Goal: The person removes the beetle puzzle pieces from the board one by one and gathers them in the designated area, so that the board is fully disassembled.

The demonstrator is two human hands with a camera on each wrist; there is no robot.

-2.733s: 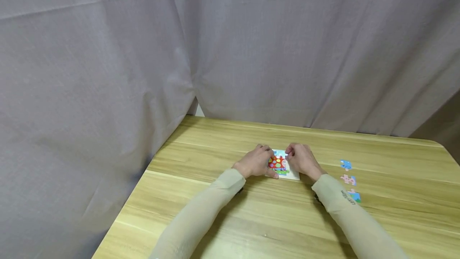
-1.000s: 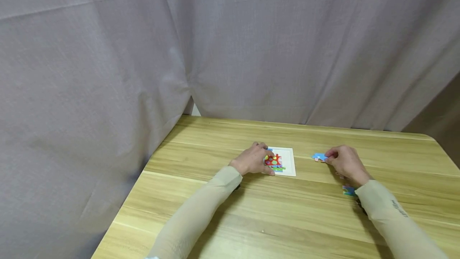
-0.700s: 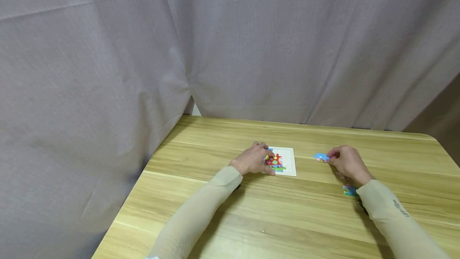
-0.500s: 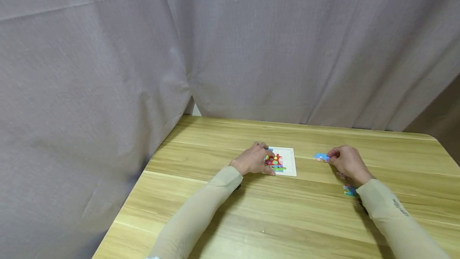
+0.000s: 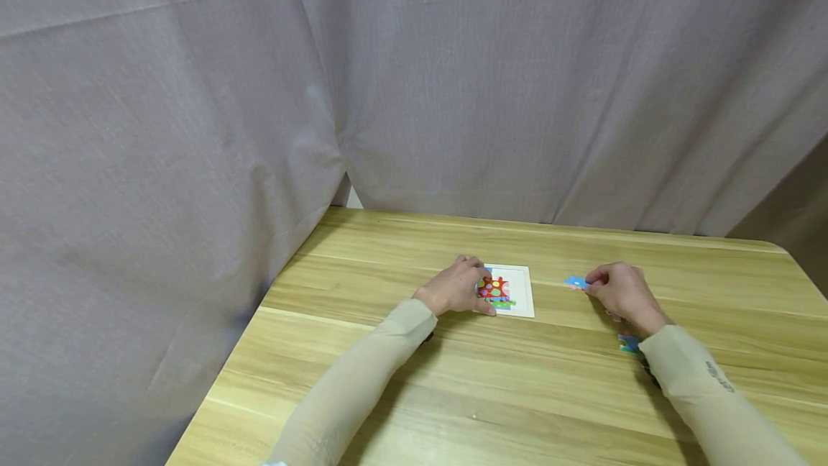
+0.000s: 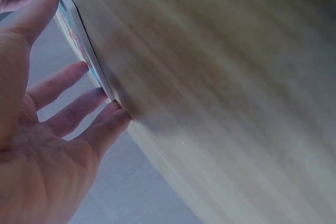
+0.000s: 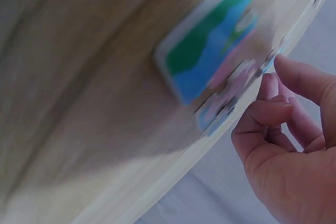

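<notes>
My left hand (image 5: 455,288) spans the left side of a white puzzle tray (image 5: 522,292), thumb at its near edge and fingers at its far edge. In the left wrist view the fingertips touch the rim of the tray (image 6: 90,48). Inside the tray lie joined pieces with a red, dotted picture (image 5: 493,288); its right part shows bare white. Right of the tray, my right hand (image 5: 624,297) pinches a blue puzzle piece (image 5: 575,282) between thumb and index finger, low over the table. The right wrist view shows that piece (image 7: 269,62) nearly edge-on.
Under my right forearm lie a blue-green puzzle piece (image 5: 627,344) and a pink piece (image 5: 616,318), partly hidden. The wooden table (image 5: 491,380) meets grey curtains (image 5: 466,92) at its back and left.
From the tray, where a light blue piece lay in the upper part, my right hand has gone right to the loose pieces. Lately it has only slightly turned the blue piece. My left hand stays put.
</notes>
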